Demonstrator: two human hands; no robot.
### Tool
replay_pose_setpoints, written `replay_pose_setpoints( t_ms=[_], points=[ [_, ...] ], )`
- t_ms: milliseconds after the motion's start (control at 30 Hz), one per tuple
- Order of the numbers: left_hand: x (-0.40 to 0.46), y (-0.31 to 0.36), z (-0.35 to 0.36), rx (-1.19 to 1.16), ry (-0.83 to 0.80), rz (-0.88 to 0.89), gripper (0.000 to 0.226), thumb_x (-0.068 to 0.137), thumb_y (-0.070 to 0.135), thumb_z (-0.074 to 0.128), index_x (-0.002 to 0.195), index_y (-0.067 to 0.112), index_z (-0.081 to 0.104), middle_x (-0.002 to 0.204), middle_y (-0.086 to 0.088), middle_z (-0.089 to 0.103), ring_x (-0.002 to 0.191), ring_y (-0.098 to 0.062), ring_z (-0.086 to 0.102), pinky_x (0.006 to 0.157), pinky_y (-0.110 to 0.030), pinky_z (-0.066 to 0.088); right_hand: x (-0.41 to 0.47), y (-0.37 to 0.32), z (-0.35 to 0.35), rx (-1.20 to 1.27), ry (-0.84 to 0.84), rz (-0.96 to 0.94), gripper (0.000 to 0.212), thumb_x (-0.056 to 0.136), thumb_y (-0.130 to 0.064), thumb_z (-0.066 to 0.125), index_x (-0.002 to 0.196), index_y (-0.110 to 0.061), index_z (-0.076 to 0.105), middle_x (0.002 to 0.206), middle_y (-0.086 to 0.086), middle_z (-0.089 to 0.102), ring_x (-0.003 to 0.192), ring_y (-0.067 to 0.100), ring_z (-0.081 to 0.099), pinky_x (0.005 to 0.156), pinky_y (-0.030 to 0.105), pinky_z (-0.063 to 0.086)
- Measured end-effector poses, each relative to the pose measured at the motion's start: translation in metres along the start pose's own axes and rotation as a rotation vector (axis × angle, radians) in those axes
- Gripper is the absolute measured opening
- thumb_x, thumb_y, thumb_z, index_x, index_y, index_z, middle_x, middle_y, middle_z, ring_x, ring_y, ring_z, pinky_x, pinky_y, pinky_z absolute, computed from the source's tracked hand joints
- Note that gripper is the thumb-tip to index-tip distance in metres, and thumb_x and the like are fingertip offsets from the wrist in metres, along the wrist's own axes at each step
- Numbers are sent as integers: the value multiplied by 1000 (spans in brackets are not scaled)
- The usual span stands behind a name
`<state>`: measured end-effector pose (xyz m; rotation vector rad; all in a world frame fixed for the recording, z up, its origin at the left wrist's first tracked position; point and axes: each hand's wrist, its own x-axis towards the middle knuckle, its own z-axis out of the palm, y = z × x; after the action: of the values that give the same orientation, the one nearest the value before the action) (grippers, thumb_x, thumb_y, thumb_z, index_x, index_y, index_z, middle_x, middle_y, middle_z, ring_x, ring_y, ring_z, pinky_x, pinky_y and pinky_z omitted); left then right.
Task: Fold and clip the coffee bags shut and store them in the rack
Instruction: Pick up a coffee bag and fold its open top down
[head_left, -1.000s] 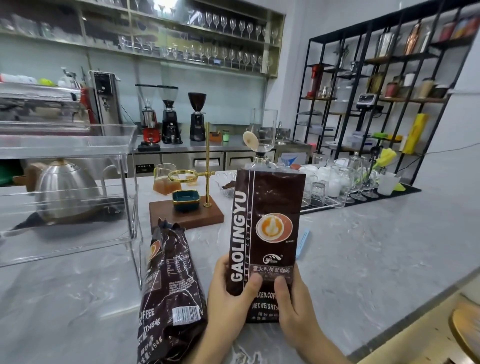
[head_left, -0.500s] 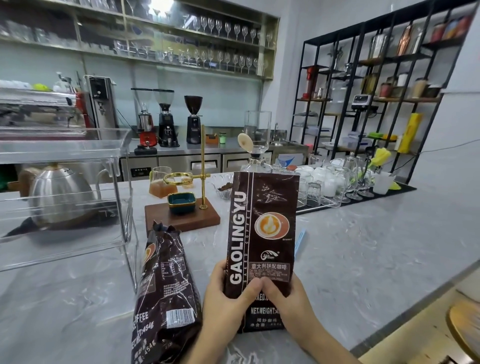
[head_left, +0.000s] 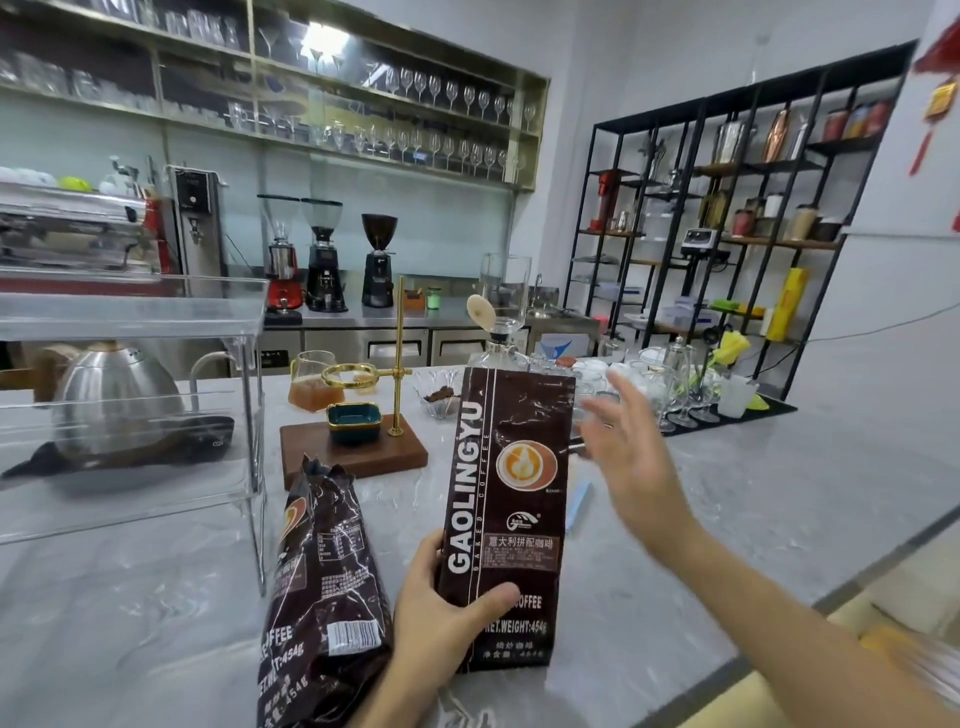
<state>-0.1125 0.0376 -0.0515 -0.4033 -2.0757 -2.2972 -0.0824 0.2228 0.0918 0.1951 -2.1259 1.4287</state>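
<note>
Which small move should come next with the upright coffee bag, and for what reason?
Probably bring the open right hand to the flat, unfolded top of the upright dark brown foil coffee bag and begin folding it. Only the left hand holds the bag, near its bottom.

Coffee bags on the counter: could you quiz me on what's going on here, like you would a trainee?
1. True or false: both hands grip the upright bag.
2. Which hand holds it? A) left hand B) right hand
3. Fill in: the second bag lies beside the clear ____.

Key: 1 false, the right hand is open and off it; 2 A; 3 rack.
</note>
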Motion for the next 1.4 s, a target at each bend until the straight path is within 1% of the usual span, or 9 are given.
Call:
replay_pose_setpoints(
  t_ms=[133, 200, 333, 533, 667, 800, 933, 1167, 1400],
  points=[
    [-7, 5, 0, 15, -36, 22, 77, 47, 21, 95, 116, 25, 60, 100, 6, 80, 88, -10, 77, 70, -18, 59, 36, -43, -20, -400, -160, -80, 14, 94, -29, 59, 103, -21, 67, 105, -1, 70, 94, 16, 68, 85, 40, 57],
    [-8, 6, 0, 31, -38, 30, 83, 43, 24, 97, 116, 27, 60, 100, 6, 80, 88, -10, 77, 73, -20, 60, 44, -52, -25, -531, -214, -65, 16, 93, -28, 61, 88, -14, 67, 89, 7, 72, 79, 21, 71, 74, 39, 59],
    [-8, 6, -1, 73, -34, 49, 86, 40, 26, 100, 114, 34, 58, 101, 8, 80, 90, -9, 77, 80, -27, 59, 46, -68, -25, -622, -165, -208, 22, 87, -16, 70, 71, -2, 66, 53, 2, 62, 40, 4, 54, 46, 11, 38],
    [-10, 6, 0, 77, -8, 81, 79, 47, 13, 100, 111, 32, 58, 101, 16, 77, 89, -4, 75, 69, -14, 57, 38, -69, -23, -544, -216, -179, 14, 88, -17, 68, 85, -3, 65, 79, 21, 72, 71, 35, 70, 66, 50, 58],
    [-12, 7, 0, 45, -13, 99, 79, 51, 9, 99, 114, 31, 58, 104, 16, 76, 91, -4, 74, 73, -14, 57, 16, -56, -31, -136, -271, 101, 45, 83, -14, 75, 117, -10, 46, 101, 17, 73, 86, 32, 75, 74, 46, 62],
    [-13, 8, -1, 9, -38, 99, 81, 48, 11, 98, 118, 28, 59, 106, 9, 77, 96, -13, 75, 81, -28, 60, -37, 5, -15, -68, -303, 310, 47, 75, -4, 80, 114, -3, 53, 104, 17, 72, 91, 29, 73, 83, 49, 59],
    [-13, 8, -1, -6, -53, 101, 82, 50, 10, 97, 121, 22, 59, 108, 4, 77, 99, -13, 75, 79, -22, 59, -76, 48, 6, -38, -257, 311, 30, 77, -2, 78, 102, -12, 66, 99, 3, 76, 94, 18, 72, 83, 37, 60],
    [-15, 11, -1, 17, -88, 118, 79, 54, 2, 96, 121, 20, 58, 107, 3, 77, 97, -12, 75, 79, -21, 58, -96, 69, 22, -59, -203, 324, 33, 72, -14, 79, 103, -20, 69, 98, -2, 77, 91, 18, 71, 82, 45, 59],
    [-21, 17, 1, -15, -130, 112, 75, 60, -4, 92, 122, 19, 58, 108, -4, 79, 98, -22, 76, 80, -31, 61, -54, 25, 13, 132, -136, 153, 25, 80, 2, 75, 102, -5, 68, 97, 12, 77, 88, 20, 72, 73, 29, 58]
  ],
)
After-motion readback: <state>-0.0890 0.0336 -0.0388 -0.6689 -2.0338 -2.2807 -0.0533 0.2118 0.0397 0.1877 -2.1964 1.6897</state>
